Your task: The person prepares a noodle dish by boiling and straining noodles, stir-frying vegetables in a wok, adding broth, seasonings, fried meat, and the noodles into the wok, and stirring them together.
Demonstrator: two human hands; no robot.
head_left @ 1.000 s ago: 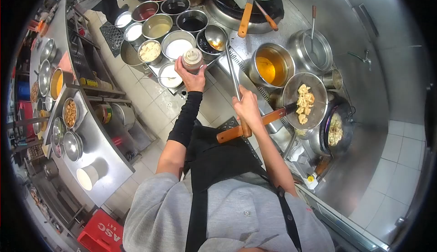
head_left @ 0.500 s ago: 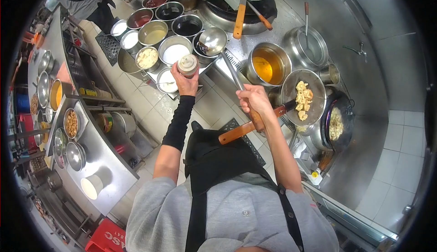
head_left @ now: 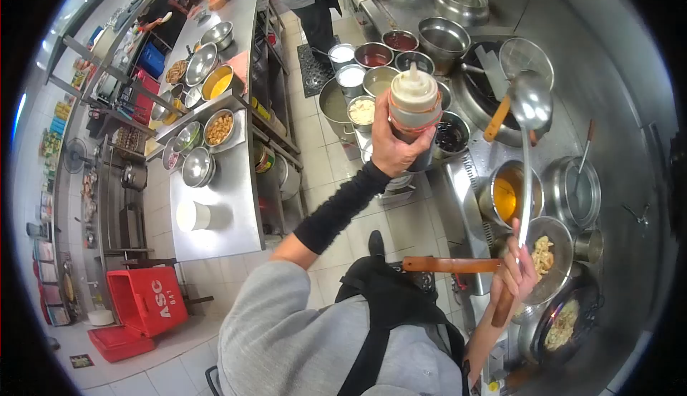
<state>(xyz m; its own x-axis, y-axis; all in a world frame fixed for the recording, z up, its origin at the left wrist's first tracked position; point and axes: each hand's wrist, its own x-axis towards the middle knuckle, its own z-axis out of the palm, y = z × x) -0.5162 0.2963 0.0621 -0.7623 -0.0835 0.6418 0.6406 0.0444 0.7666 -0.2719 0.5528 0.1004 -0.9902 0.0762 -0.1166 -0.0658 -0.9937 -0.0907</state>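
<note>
My left hand [head_left: 398,147] is wrapped round a squeeze bottle [head_left: 415,113] with a pale nozzle cap, raised upright over the sauce containers. In my right hand [head_left: 517,271] is the wooden handle of a long ladle [head_left: 531,103]; its steel bowl points away from me, above the wok station. A strainer [head_left: 535,296] with a wooden handle [head_left: 451,264] holds pale cooked pieces [head_left: 543,254] and lies beside my right hand. Past it sits a pot of orange-yellow liquid [head_left: 505,197]. A wok [head_left: 592,328] near my right forearm contains more pale food [head_left: 561,326].
Several sauce containers [head_left: 374,55] stand ahead, partly hidden by the bottle. A spatula [head_left: 497,115] and a mesh skimmer [head_left: 527,60] rest over the far wok. On the left, a steel counter [head_left: 229,228] carries bowls and a white tub [head_left: 193,216]. Another person [head_left: 309,10] stands beyond.
My view has swung left. The bottle has been lifted nearer to me. The ladle has moved away from the dark sauce container to the right and now points forward.
</note>
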